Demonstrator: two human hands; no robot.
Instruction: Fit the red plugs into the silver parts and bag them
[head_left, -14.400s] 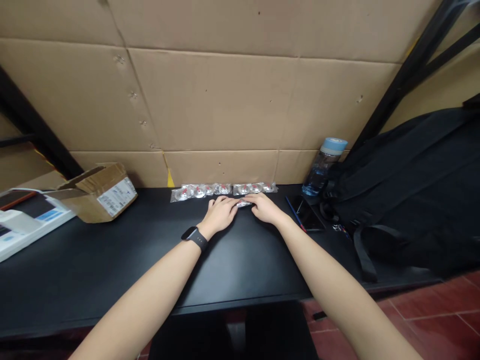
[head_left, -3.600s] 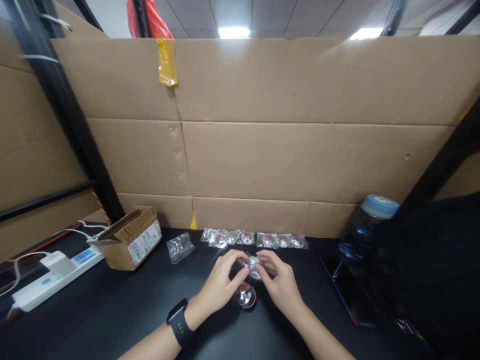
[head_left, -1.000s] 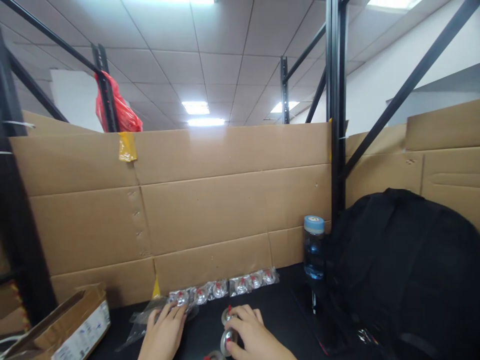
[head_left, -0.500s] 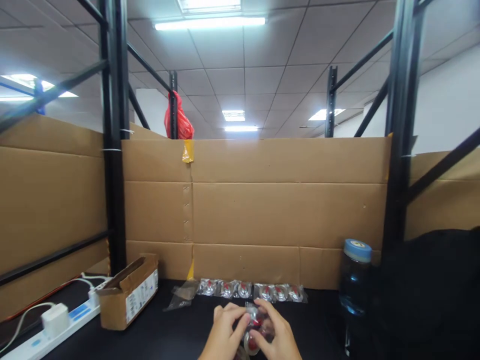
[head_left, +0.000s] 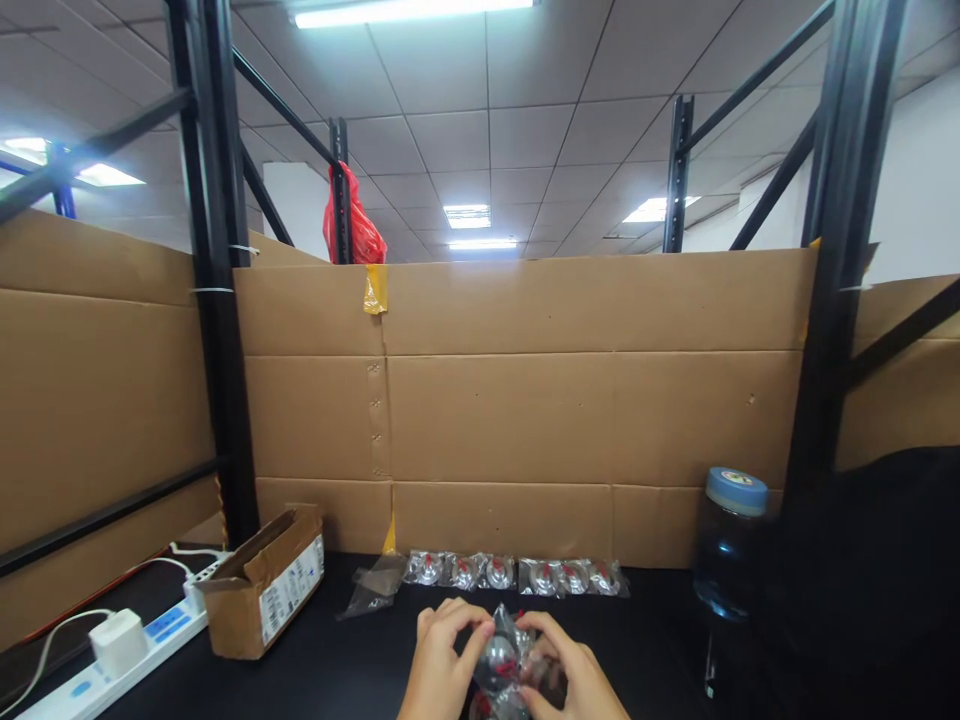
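My left hand (head_left: 448, 655) and my right hand (head_left: 566, 665) are at the bottom middle, over the black table. Between them are several round silver items with red marks in clear plastic packets (head_left: 498, 662). The left thumb and fingers pinch the left edge of the upper packet. My right fingers curl round the right side of the bunch. What the round items are I cannot make out. Beyond my hands, a row of similar packets (head_left: 499, 572) lies along the back of the table, with a crumpled clear plastic bag (head_left: 377, 585) at its left end.
An open cardboard box (head_left: 262, 585) stands at left, beside a white power strip (head_left: 161, 640) with a plugged-in charger. A clear bottle with a blue lid (head_left: 731, 550) stands at right, near dark fabric (head_left: 885, 590). A cardboard wall (head_left: 510, 420) closes off the back between black posts.
The camera view has shifted slightly. My hands have turned the packets between them, and the upper packet now stands up more, its silver round face showing. Both hands keep their hold.
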